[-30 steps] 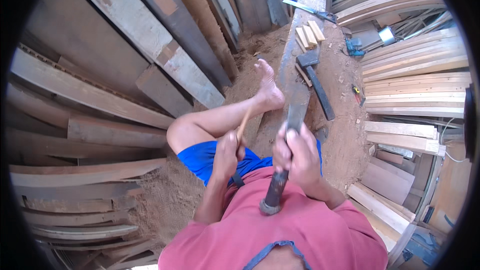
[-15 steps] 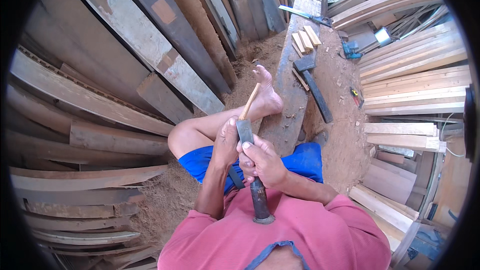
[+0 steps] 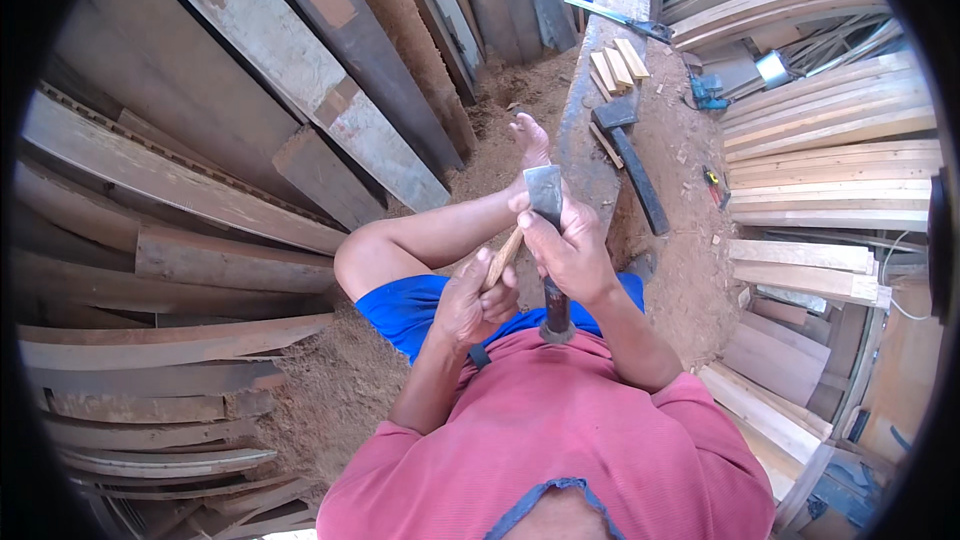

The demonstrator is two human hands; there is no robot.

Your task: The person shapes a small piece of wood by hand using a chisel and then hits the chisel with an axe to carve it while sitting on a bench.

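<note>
My left hand [image 3: 471, 302] is closed round a short wooden stick [image 3: 504, 259], which slants up and to the right. The stick's upper end meets the fingers of my right hand [image 3: 573, 252]. That hand grips a wide chisel [image 3: 545, 189], blade pointing away from me and upward. Its dark handle, capped with a ring-like end, hangs below my fist near my lap. Chisel and stick lie close beside each other; whether they touch is hidden by the right fingers. Both hands are above my blue shorts [image 3: 395, 312].
On the plank bench [image 3: 590, 155] ahead lie a dark-handled axe or mallet [image 3: 638, 178], several small wood blocks [image 3: 620, 65] and a handsaw [image 3: 600, 12]. Boards [image 3: 300, 60] lean at the left; stacked timber [image 3: 830, 180] lines the right. Sawdust covers the floor [image 3: 345, 390].
The chisel has risen away from my chest and moved right in my right hand. My left hand has dropped lower with the stick, which now tilts more to the right.
</note>
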